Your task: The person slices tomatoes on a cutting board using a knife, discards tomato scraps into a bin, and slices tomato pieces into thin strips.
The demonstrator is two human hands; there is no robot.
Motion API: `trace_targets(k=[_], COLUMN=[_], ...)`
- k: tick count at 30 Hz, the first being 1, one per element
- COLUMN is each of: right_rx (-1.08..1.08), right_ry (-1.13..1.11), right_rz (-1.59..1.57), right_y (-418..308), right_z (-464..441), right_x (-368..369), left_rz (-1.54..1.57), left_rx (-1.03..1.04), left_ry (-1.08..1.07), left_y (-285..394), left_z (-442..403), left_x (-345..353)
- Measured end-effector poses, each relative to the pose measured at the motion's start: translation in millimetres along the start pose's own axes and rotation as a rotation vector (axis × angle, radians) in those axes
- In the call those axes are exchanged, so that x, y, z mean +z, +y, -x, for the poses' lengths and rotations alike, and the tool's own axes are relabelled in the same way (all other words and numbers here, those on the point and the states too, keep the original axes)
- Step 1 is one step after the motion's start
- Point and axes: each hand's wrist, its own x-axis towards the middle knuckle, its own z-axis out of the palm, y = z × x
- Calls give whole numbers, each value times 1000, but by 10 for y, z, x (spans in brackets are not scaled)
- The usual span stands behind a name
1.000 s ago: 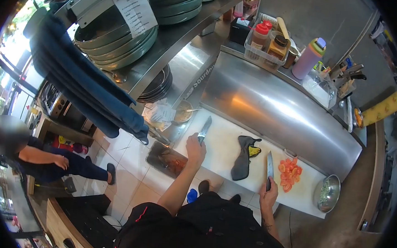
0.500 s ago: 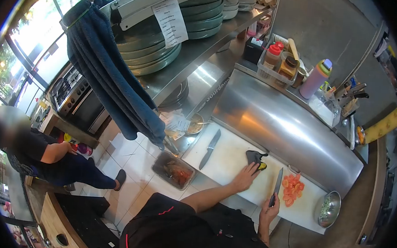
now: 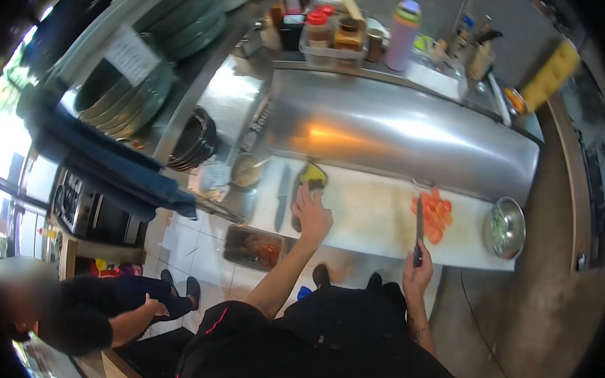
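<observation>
My right hand is closed round the handle of a kitchen knife, its blade pointing away from me beside a pile of cut tomatoes on the white cutting board. Near the board's left end, my left hand has its fingers closed on a floppy black and yellow-green thing, whose exact kind is blurred. Just left of that hand lies a second knife, flat on the board. A metal bowl with chopped greens stands at the board's right end.
A curved steel cover runs behind the board. Beyond it stand a bin of bottles and a purple bottle. A tub of scraps is below the board's left side. Another person stands at left, near a hanging towel.
My left hand has moved left along the board, carrying the black and yellow-green thing close to the second knife. The right hand still holds its knife by the tomatoes. The camera view has turned.
</observation>
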Motion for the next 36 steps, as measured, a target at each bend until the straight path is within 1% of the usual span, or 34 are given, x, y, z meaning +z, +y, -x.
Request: trace_targets(k=[1, 2, 3, 4, 6, 7, 8, 9, 10, 12, 13, 14, 15, 16, 18, 19, 20, 22, 24, 26, 28, 29, 30, 31, 32, 34, 35, 36], right_rx=[-8, -50, -95, -53, -149, -172, -84, 11, 13, -178, -178, -150, -194, -297, -34, -10, -10, -6, 31, 22, -30, -22, 151, 313, 317, 487, 524, 534], right_ry=[-6, 16, 25, 19, 35, 7, -53, -105, -107, -141, -147, -157, -170, -129, -171, -165, -127, -101, -44, -30, -39, -18, -95, -163, -130, -100, -103, -105], right_rz=[-12, 10, 34, -15, -67, -69, -73, -70, -64, -40, -81, -44, -11, -11, -35, -17, -3, 7, 67, 102, 216, 222, 58, -111, -103, -388, -384, -372], right_y=[111, 264, 370, 345, 621, 637, 596, 588, 653, 941, 1068, 870, 890, 989, 759, 802, 859, 959, 1094, 1262, 1312, 1357, 1417, 1451, 1426, 1377, 1322, 1305], right_z=[-24, -80, -110, -109, -208, -284, -267, -255, -307, -414, -450, -456, -501, -547, -545, -584, -624, -649, -731, -764, -797, -806, -798, -819, -813, -815, -841, -851], right_x=[-94, -126, -117, -141, -231, -297, -384, -536, -643, -765, -837, -964, -1112, -1213, -1557, -1698, -1800, -1968, -2188, -2341, -2455, -2467, -2471, -2499, -2510, -2439, -2437, -2487], left_rz=[44, 9, 68, 141, 151, 184, 183, 181, 180, 105, 75, 37, 106, 169, 294, 355, 357, 286, 291, 295, 308, 238, 171, 155, 179, 186, 280, 286], left_rx=[33, 6, -17, -40, -99, -123, -141, -149, -146, -104, -22, -19, 10, 20, -186, -178, -191, 92, 147, 179, 231, 318, 411, 488, 510, 529, 500, 488], left_ry=[5, 51, 5, -43, 81, 140, 161, 236, 297, 287, 404, 352, 326, 302, 92, 21, 4, -67, -97, -155, -210, -235, -262, -243, -254, -220, -207, -215], left_y=[-10, 82, 231, 293, 319, 361, 387, 348, 312, 234, 281, 360, 517, 705, 1165, 1351, 1482, 1754, 2126, 2397, 2618, 2695, 2753, 2851, 2931, 3065, 3196, 3251], left_z=[131, 219, 338, 399, 379, 404, 387, 319, 251, 188, 219, 246, 319, 413, 611, 724, 813, 906, 912, 862, 716, 644, 617, 556, 493, 390, 393, 455], left_x=[238, 285, 333, 333, 388, 464, 471, 433, 362, 243, 255, 209, 189, 205, 364, 483, 674, 1023, 1268, 1471, 1748, 1934, 2082, 2134, 2191, 2283, 2146, 2110])
